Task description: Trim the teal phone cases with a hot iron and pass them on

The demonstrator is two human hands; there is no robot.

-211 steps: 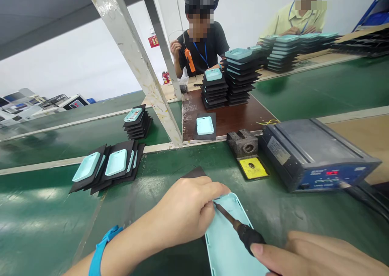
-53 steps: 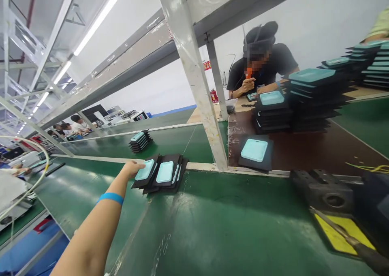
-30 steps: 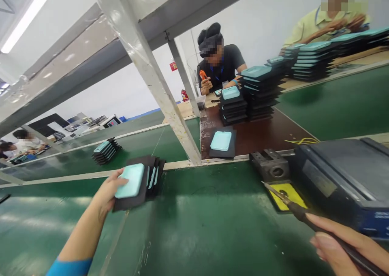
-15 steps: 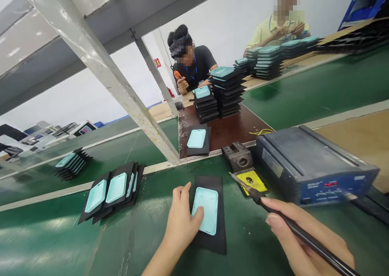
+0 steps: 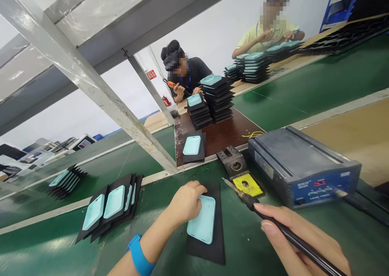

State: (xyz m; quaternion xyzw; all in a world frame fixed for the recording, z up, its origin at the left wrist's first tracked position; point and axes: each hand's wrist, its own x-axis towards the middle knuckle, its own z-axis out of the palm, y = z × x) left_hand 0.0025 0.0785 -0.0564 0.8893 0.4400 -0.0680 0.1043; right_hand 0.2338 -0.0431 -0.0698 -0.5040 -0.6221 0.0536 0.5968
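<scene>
A turquoise plastic case (image 5: 203, 221), open side up, lies on a black sheet (image 5: 208, 253) in front of me. Over the case's upper left corner is my left hand (image 5: 186, 202), its fingers curled together. What they hold, if anything, is hidden. My right hand (image 5: 304, 237) grips a soldering iron (image 5: 252, 202) by its black handle, and the tip points up and left, to the right of the case and apart from it. Beyond the iron sits a yellow sponge (image 5: 251, 188) in its tray, beside a metal iron stand (image 5: 233, 162).
A soldering station (image 5: 304, 166) stands right. More cases on black sheets lie left (image 5: 114, 203), with a single case (image 5: 192, 145) on a brown board (image 5: 226, 132). Tall stacks (image 5: 217, 99) stand behind it. A slanting white post (image 5: 100, 91) crosses the left. Two people work across the bench.
My left hand has moved up along the case, and its spread fingers have curled together. The soldering iron stays in my right hand. The whole view has shifted slightly.
</scene>
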